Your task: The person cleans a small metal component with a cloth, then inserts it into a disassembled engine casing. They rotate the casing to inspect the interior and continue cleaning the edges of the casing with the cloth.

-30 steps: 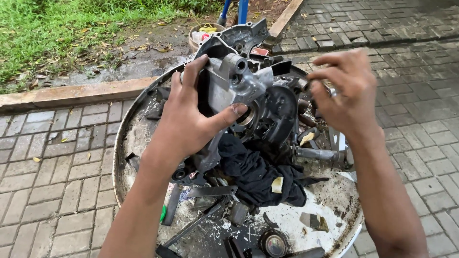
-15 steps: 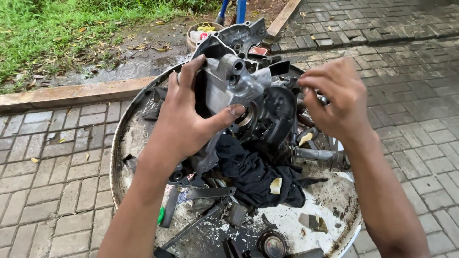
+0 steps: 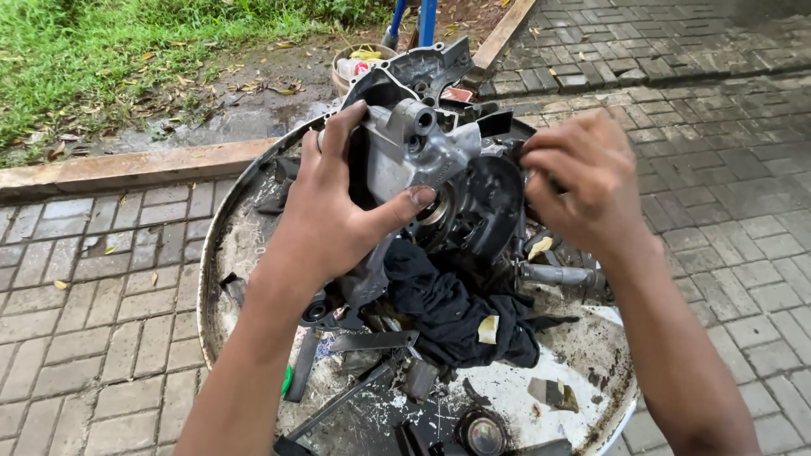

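My left hand [image 3: 334, 207] grips a grey cast-metal engine case [image 3: 405, 148] and holds it upright over a big round dirty pan [image 3: 228, 245]. The thumb presses its side near a round bearing hole [image 3: 435, 211]. My right hand [image 3: 579, 181] is closed at the case's right edge, fingers curled on a small part that I cannot make out. A second dark case half [image 3: 486, 203] sits just behind. A black rag [image 3: 452, 308] lies under the case.
Loose tools and metal parts [image 3: 363, 346] litter the pan, with a round part [image 3: 481, 432] at the front. A small container [image 3: 359, 63] and blue posts [image 3: 414, 19] stand behind. Brick paving [image 3: 84, 279] surrounds the pan; a kerb [image 3: 127, 165] and grass [image 3: 101, 51] lie beyond.
My right hand has dropped and moved in toward the case's right edge. My left hand keeps its grip on the case.
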